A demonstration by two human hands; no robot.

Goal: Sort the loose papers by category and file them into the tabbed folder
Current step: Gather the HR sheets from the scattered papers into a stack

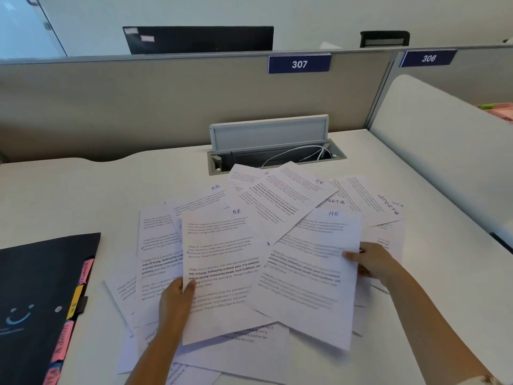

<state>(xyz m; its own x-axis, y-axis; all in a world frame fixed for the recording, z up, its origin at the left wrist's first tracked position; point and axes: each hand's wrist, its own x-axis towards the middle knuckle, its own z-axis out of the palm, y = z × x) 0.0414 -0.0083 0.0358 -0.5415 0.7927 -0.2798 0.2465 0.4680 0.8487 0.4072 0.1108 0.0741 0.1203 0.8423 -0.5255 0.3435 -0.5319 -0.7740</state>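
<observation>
Both hands pinch printed sheets marked "HR" above a spread of loose papers.
The left hand (176, 301) grips one HR sheet (222, 273) at its left edge; the right hand (372, 263) holds another HR sheet (311, 273) by its right edge. The loose papers (283, 195) fan across the white surface (83, 195); the black tabbed folder (36, 287) lies shut at left.

Bare forearms — hands (177, 301) ringless, sleeves unseen.

A white counter (83, 195) fills the lower frame. Loose printed papers (222, 245) lie fanned across its middle. A dark tabbed folder (33, 287) lies flat at the lower left. An open cable tray (277, 157) sits at upper centre.
</observation>
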